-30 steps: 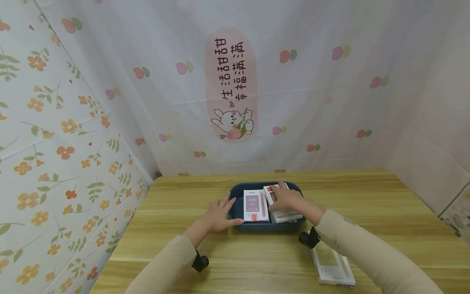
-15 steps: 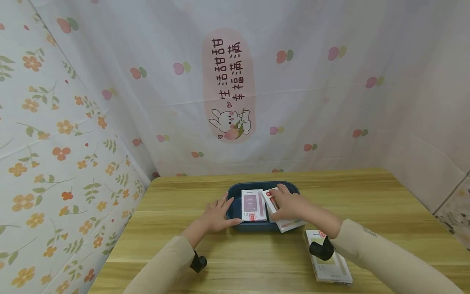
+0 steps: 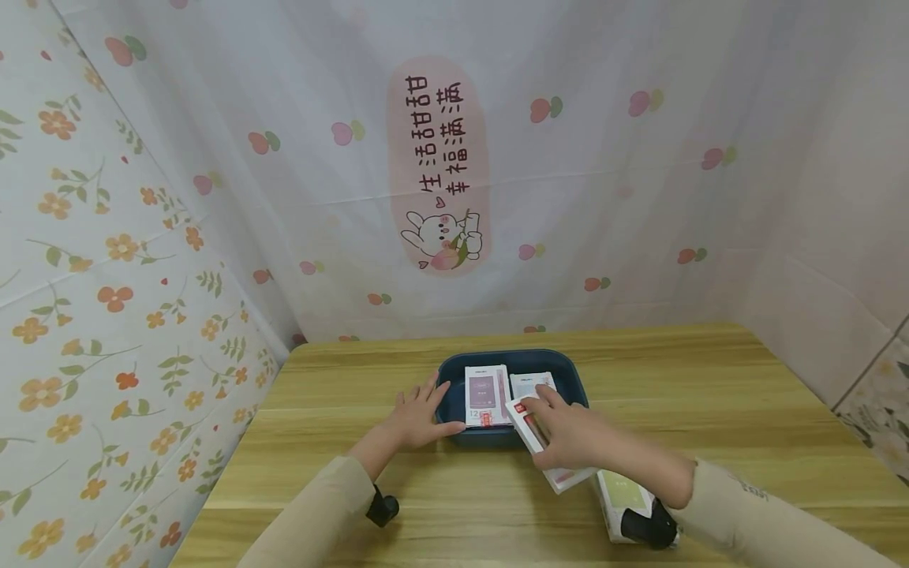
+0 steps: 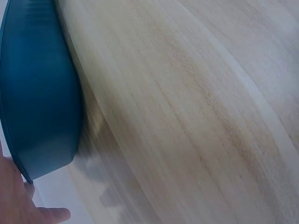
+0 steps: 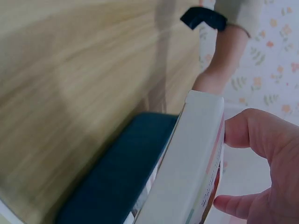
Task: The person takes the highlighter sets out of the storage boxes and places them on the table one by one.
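Observation:
My right hand (image 3: 578,434) grips a flat white box (image 3: 564,478) with a red label, tilted over the right front rim of a dark blue bin (image 3: 490,439). In the right wrist view, the thumb and a finger of the right hand (image 5: 286,172) lie on the face of the white box (image 5: 180,168). My left hand (image 3: 415,418) rests at the bin's left end with fingers spread. Inside the bin lie a box with a purple panel (image 3: 486,390) and, right of it, a white box with light blue print (image 3: 533,381).
On the wooden table (image 3: 341,394), a box with a yellow-green panel (image 3: 625,491) lies right of the bin, partly hidden by the right wrist's black camera (image 3: 652,527). A patterned white curtain (image 3: 611,197) hangs behind the table.
My right hand has lifted the white box from the bin's right side and brought it toward me, uncovering the box with light blue print. The left hand has stayed at the bin.

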Motion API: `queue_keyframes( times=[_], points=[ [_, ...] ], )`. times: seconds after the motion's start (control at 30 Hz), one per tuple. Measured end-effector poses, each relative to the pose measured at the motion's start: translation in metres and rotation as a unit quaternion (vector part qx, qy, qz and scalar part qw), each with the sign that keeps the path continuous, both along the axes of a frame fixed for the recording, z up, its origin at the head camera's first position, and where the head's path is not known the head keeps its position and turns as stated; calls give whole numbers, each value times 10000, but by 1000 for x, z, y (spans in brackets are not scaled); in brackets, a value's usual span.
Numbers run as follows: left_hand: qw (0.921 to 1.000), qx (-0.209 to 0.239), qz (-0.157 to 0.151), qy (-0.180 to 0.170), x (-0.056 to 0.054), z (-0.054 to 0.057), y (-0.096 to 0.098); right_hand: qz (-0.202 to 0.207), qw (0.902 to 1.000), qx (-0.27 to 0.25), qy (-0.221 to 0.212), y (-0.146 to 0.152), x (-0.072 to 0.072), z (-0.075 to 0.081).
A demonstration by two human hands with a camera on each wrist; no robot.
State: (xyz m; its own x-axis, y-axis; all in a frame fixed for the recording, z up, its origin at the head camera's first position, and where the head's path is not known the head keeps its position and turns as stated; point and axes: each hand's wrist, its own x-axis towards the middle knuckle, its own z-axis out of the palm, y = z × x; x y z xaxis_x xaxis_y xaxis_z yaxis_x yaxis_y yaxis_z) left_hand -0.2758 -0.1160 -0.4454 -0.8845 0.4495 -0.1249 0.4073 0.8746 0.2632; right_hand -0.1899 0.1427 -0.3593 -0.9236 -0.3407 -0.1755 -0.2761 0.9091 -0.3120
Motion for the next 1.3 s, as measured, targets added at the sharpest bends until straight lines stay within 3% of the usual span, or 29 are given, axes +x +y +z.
queue_keyframes(
  times=[0.37,0.6,1.03,1.3],
  points=[
    [10000,43,-13,32,1,2,0,271,9987,-409,-146,7,32,-10],
    [10000,38,6,49,0,2,0,520,9974,-406,-292,7,46,-26],
    [10000,91,-3,19,1,1,-1,565,9947,-156,-845,-6,52,-75],
    [10000,88,16,26,0,0,0,277,9981,-57,-551,-11,49,-93]
  ],
)
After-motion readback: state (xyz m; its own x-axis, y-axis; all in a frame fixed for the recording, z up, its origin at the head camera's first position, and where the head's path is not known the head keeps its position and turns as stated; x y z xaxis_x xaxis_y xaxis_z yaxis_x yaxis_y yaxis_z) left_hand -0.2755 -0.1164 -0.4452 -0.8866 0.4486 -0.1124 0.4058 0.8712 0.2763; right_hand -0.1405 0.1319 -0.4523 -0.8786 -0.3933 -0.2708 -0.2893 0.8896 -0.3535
